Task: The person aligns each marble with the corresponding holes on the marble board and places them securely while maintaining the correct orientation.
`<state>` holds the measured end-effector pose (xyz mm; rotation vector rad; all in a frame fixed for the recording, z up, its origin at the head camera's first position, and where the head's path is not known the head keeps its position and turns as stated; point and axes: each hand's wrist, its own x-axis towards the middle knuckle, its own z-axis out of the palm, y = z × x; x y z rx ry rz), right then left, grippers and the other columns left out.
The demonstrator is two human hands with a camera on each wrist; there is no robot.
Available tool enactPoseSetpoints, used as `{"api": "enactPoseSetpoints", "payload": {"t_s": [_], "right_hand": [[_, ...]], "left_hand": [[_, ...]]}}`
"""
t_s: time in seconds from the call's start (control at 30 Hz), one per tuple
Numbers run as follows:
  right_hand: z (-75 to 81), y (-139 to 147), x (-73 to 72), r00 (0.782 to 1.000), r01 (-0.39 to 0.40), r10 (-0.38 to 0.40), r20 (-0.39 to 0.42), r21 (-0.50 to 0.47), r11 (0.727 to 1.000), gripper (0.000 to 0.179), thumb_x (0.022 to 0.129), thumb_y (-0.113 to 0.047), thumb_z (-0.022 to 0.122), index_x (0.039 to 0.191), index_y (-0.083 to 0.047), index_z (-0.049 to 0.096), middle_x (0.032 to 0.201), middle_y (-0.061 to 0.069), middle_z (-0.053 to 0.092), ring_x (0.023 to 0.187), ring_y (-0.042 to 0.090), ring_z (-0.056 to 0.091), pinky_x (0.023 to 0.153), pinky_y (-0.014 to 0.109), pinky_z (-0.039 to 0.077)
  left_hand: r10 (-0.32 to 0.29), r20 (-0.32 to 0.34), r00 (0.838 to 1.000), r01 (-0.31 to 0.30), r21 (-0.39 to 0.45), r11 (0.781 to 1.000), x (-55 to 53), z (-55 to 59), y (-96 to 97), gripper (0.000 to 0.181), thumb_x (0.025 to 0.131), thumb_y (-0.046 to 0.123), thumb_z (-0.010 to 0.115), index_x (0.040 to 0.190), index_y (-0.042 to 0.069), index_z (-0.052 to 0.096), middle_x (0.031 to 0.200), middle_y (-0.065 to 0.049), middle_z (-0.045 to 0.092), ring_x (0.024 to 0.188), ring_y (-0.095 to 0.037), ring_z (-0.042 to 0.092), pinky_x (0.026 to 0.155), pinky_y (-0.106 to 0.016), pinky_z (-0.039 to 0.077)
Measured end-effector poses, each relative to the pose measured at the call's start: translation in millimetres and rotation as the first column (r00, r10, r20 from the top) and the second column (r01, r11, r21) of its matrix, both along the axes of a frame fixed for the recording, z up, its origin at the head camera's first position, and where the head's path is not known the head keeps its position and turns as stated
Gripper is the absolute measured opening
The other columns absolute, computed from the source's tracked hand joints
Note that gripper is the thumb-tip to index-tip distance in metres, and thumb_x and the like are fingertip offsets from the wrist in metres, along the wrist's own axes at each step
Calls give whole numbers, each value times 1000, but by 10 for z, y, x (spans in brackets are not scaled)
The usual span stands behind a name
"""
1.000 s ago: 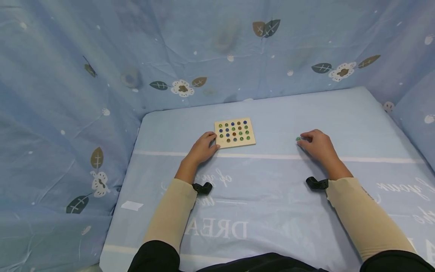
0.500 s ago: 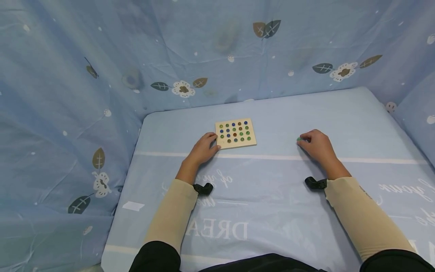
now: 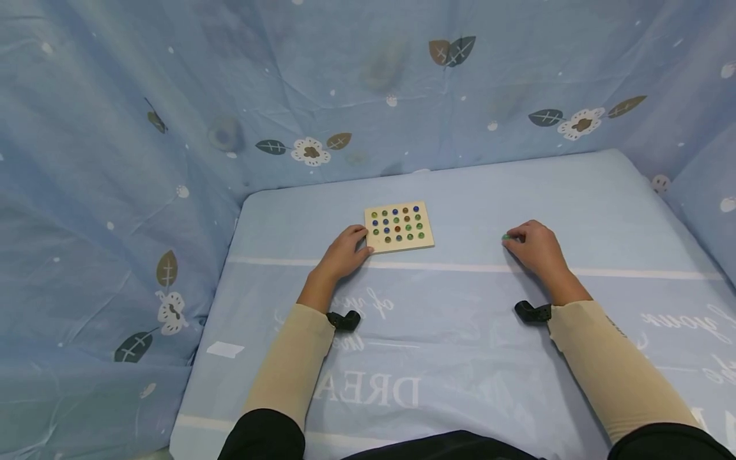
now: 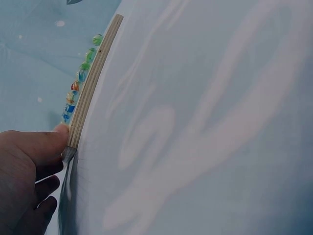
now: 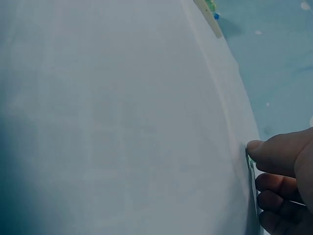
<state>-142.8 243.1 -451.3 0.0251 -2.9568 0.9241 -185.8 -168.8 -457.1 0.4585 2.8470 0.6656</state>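
A small light wooden board (image 3: 405, 245) lies flat on the covered table, with rows of coloured glass marbles (image 3: 397, 220) standing in it. Green, blue, yellowish and amber ones show; the wood at its near left corner is bare. My left hand (image 3: 342, 252) holds the board by that corner, thumb on the near side and fingertips along the left edge. In the left wrist view the thumb tip (image 4: 61, 129) sits right at the board's end. Well to the right, my right hand (image 3: 536, 246) pinches a green marble (image 3: 506, 237) between thumb and fingertips, close over the table.
A pale blue printed cloth covers the table (image 3: 460, 306). Patterned fabric (image 3: 391, 89) rises like walls behind and at both sides. A whitish patch (image 3: 225, 349) lies on the cloth at left. Black wrist cameras (image 3: 532, 312) stick out from both sleeves.
My right thumb and fingertips have drawn together round the green marble, which now shows less. The left hand and the board keep their places.
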Motion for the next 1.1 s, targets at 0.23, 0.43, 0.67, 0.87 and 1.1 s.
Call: {"api": "enactPoseSetpoints", "payload": {"t_s": [0.23,0.43,0.67,0.87,1.1], "right_hand": [[-6,-33,-33,1000,3,-3,-14,5,1000,28,89,-17,64,105,5,68,104,23,56,95,38,54,80,53,45],[-27,-133,-102,1000,0,-1,-20,-20,1000,28,88,-17,65,103,5,69,103,23,57,94,37,54,79,51,45],[-19,-466,-236,999,-16,13,-36,-84,996,28,88,-19,64,105,3,69,105,20,58,99,36,55,84,51,46],[50,-883,-348,998,-41,35,-49,-129,991,28,89,-21,64,106,0,69,107,16,60,104,34,56,89,50,46],[95,-1323,-408,995,-76,65,-71,-167,983,26,87,-22,67,106,-3,70,106,11,63,103,28,57,88,45,49]], "left_hand": [[-4,-3,1000,4,0,1000,-6,0,-15,57,95,39,54,143,11,41,148,-4,36,139,-21,31,112,-39,31],[9,4,1000,-9,3,1000,-18,-4,-27,57,95,37,55,143,10,40,148,-4,35,139,-21,31,113,-39,30],[19,6,1000,-19,0,1000,-18,-13,-30,57,95,37,55,143,10,41,148,-4,36,138,-21,31,113,-39,31],[13,16,1000,-14,8,1000,-12,-4,-26,57,95,37,54,144,11,40,149,-3,34,139,-21,30,113,-39,30],[15,5,1000,-15,-5,1000,-26,-9,-3,58,95,37,55,144,10,40,148,-3,36,139,-21,31,114,-38,29]]}}
